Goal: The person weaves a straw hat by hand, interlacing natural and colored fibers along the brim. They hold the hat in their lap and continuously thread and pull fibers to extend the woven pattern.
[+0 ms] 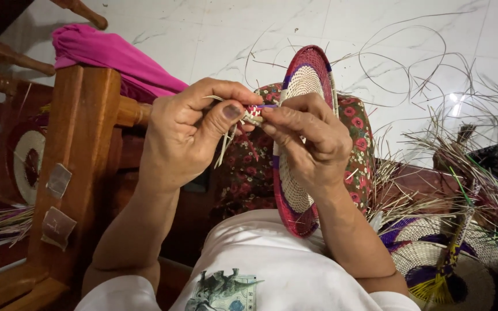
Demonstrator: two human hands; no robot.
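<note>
Starting at the left of the frame, a wooden chair [79, 161] stood with a pink cloth [110, 55] draped over its top rail at upper left. At centre, the left hand [188, 132] pinched pale straw strands [243, 115] narrowly between thumb and forefinger, apparently to keep them taut. The right hand [306, 138] was closed on the rim of a woven basket [301, 196], held on edge over the lap for access. At lower right lay another coiled basket [439, 253] among loose straw [451, 150].
</note>
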